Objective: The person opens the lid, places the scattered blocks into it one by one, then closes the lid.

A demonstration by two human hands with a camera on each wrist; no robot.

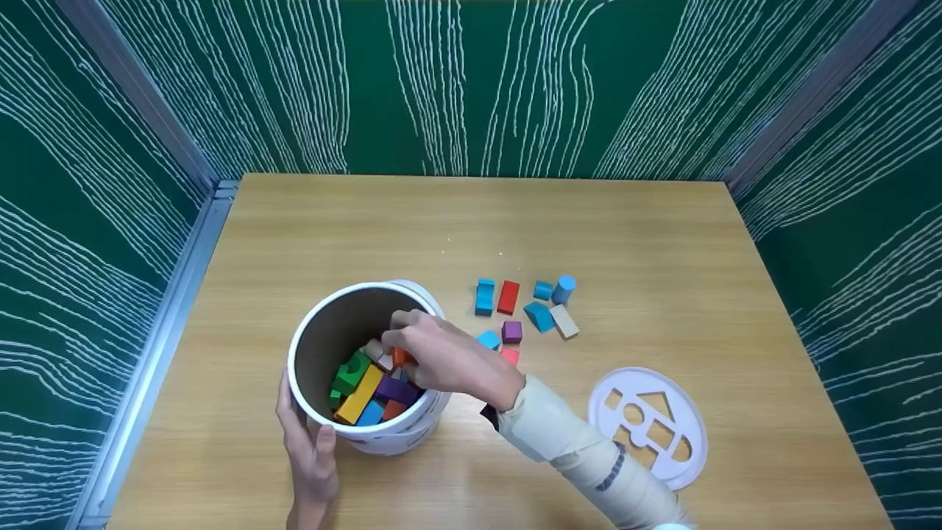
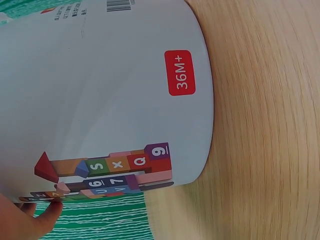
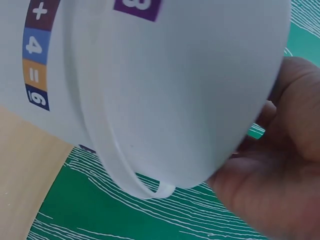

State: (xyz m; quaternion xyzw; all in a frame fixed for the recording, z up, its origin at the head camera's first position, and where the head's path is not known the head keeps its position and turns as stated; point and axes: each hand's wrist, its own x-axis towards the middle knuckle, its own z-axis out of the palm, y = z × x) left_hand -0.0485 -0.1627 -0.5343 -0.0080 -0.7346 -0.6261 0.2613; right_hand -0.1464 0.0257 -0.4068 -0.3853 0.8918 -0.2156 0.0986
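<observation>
A white bucket (image 1: 364,442), printed with pictures of letter and number blocks, stands on the table. Inside lie several coloured blocks, among them a yellow block (image 1: 359,395), a green notched block (image 1: 351,372) and a purple block (image 1: 396,389). My left hand (image 1: 309,456) rests against the bucket's outer left side, thumb and fingers spread and fairly straight. Over the right rim, my right hand (image 1: 434,352) reaches into the bucket with bent fingers. It pinches an orange block (image 1: 401,357) there; the thumb is partly hidden.
Loose blocks lie right of the bucket, including a red block (image 1: 508,297), a purple cube (image 1: 512,332), a blue cylinder (image 1: 564,289) and a pale wooden block (image 1: 564,322). A white lid with shaped holes (image 1: 688,423) lies nearer the right forearm. Green walls (image 1: 530,88) enclose the table.
</observation>
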